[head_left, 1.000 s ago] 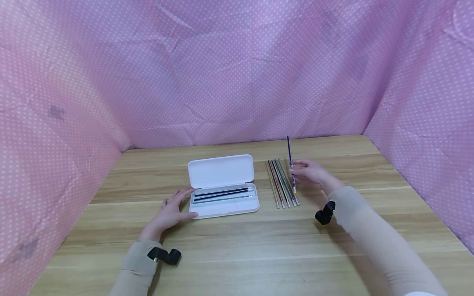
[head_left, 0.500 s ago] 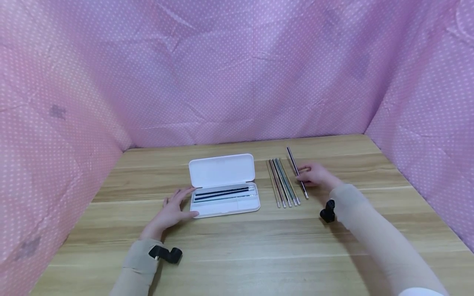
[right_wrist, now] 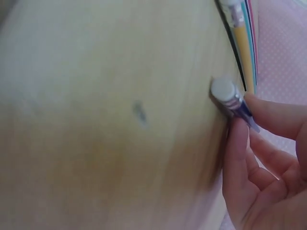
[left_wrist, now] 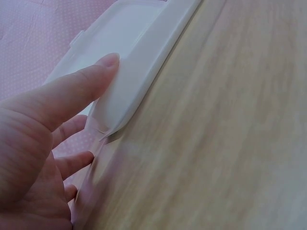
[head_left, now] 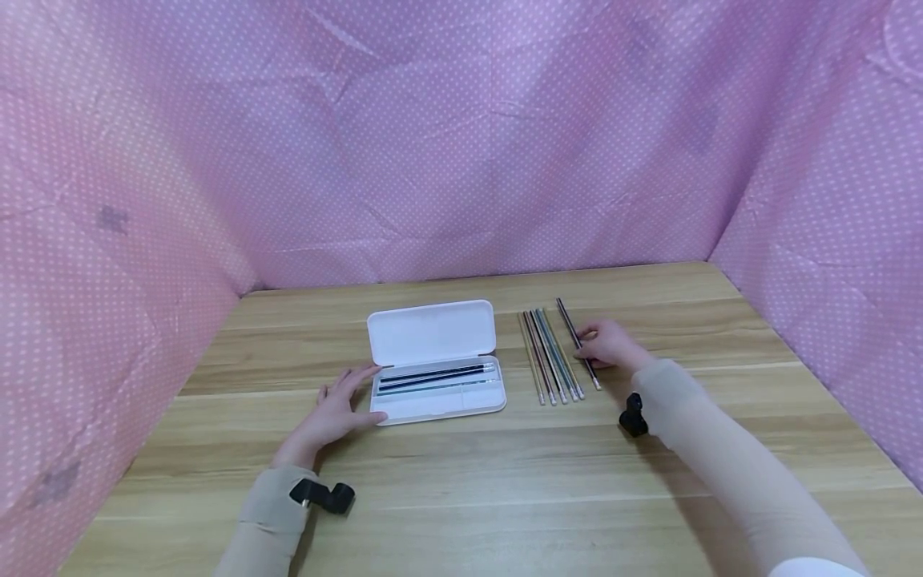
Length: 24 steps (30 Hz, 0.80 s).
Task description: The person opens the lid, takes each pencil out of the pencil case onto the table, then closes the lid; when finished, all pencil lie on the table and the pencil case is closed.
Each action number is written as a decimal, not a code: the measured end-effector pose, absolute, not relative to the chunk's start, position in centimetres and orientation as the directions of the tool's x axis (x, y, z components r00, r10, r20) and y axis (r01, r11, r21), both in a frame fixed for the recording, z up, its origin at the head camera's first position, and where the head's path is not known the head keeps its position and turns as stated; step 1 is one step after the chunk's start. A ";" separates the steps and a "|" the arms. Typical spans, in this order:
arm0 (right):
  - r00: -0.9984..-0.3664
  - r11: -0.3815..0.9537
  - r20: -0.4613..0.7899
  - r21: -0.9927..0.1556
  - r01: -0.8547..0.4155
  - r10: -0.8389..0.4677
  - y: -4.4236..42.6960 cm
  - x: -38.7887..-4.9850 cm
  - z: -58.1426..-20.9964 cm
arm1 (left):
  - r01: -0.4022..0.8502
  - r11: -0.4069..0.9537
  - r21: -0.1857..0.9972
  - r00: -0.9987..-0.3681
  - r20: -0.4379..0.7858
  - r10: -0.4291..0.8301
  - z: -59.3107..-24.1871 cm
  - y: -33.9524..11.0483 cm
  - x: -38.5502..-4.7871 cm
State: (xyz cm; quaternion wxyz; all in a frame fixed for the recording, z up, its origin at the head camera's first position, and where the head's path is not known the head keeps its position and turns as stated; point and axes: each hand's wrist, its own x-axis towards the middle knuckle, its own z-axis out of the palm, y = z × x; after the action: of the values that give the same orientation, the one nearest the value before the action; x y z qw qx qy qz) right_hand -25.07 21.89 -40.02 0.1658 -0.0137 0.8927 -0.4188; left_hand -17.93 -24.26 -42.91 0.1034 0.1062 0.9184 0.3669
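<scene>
My right hand (head_left: 611,344) pinches a dark pencil (head_left: 566,317) between thumb and fingers; its white eraser end (right_wrist: 223,89) faces the camera in the right wrist view. The pencil lies low and slanted just right of a row of several pencils (head_left: 551,357). My left hand (head_left: 332,413) is at the left end of an open white pencil case (head_left: 425,410), with straight, spread fingers. In the left wrist view, its thumb (left_wrist: 91,81) rests on the case's edge. Several dark pencils (head_left: 433,377) lie lengthwise inside the case.
The raised lid (head_left: 431,332) of the case leans back behind its tray. Everything stands on a wood-grain table (head_left: 461,497). Pink dotted cloth (head_left: 461,160) hangs behind the table and at both sides.
My right hand has lowered the dark pencil from a raised, tilted position down beside the row, turning its eraser end to the right. My left hand and the case have stayed put.
</scene>
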 end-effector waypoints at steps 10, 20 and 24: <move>-0.955 0.708 -0.275 -0.696 0.120 -0.108 21.1 -24.8 -40.1 | 0.122 0.709 0.695 -0.955 -0.112 0.274 -43.0 -24.3 -18.0; -0.958 0.705 -0.258 -0.702 0.094 -0.129 20.8 -24.7 -40.5 | 0.118 0.703 0.701 -0.955 -0.114 0.274 -43.1 -24.3 -18.0; -0.955 0.700 -0.269 -0.707 0.104 -0.130 20.5 -24.4 -40.4 | 0.114 0.703 0.702 -0.956 -0.116 0.270 -43.0 -24.3 -18.0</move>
State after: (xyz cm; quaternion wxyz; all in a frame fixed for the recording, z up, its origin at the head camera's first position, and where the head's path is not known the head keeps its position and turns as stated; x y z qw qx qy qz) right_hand -24.42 20.49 -40.36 0.1507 -0.0071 0.9095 -0.3874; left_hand -18.01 -24.34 -42.98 0.1057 0.1047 0.9168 0.3705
